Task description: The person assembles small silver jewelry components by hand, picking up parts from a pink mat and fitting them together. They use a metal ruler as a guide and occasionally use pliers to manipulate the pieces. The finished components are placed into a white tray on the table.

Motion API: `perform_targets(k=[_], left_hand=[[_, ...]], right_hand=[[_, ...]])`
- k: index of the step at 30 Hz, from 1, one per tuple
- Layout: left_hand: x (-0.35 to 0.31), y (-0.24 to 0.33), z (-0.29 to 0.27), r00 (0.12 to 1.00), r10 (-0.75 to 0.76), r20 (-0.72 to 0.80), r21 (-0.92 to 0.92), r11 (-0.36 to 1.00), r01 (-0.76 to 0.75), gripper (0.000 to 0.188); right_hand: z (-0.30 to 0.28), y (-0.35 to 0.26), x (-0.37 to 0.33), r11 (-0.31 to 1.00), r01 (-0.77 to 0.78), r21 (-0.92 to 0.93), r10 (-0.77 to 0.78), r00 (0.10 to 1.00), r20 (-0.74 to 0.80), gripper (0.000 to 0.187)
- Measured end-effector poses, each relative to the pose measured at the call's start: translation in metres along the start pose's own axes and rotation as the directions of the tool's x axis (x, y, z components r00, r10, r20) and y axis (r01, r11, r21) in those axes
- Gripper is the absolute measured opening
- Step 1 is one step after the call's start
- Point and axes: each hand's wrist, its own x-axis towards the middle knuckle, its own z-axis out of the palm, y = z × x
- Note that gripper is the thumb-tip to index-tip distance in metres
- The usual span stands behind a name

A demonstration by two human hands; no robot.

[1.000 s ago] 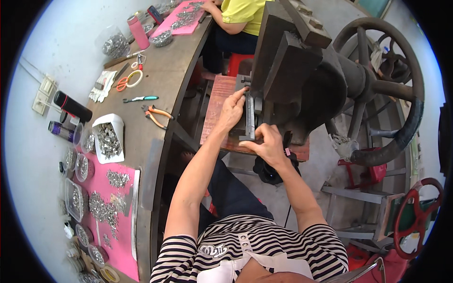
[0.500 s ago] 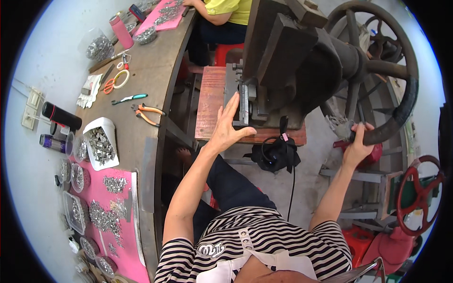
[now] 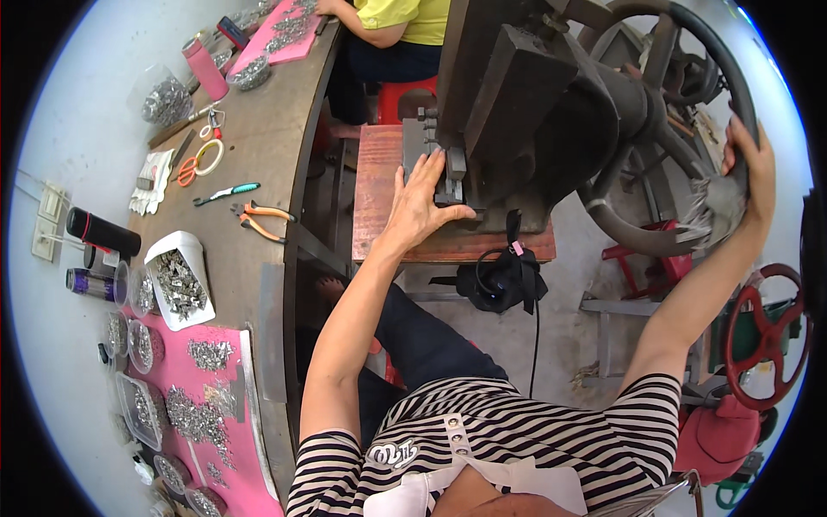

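Observation:
In front of me stands a dark metal hand press on a worn reddish wooden board. My left hand lies with fingers stretched out and thumb spread over the metal fixture at the press's base. Whatever may be under that palm is hidden. At the far right, my right hand has its fingers wrapped round the rim of the press's large handwheel. A grey rag is tied to the rim just below that hand.
The workbench at left carries pliers, scissors, a white tub of metal parts and a pink mat with loose pieces. A co-worker in a yellow top sits beyond. A black bag hangs below the board.
My right hand has moved up and to the right as the handwheel turned, carrying the rag along. My left hand stays at the fixture, its fingers slightly shifted over it.

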Motion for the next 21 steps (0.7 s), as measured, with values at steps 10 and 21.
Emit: perform_targets(k=[10,21], left_hand=[[0.002,0.003,0.001,1.000,-0.023,0.017,-0.002,1.000,0.023,0.123],[0.013,-0.018,-0.020,0.979,-0.140,-0.148,-0.504,0.862,0.047,0.076]], right_hand=[[0.022,0.047,-0.076,0.993,0.098,0.061,-0.072,0.942,-0.328,0.025],[-0.012,0.016,0.022,0.956,0.138,-0.260,-0.165,0.982,-0.088,0.061]])
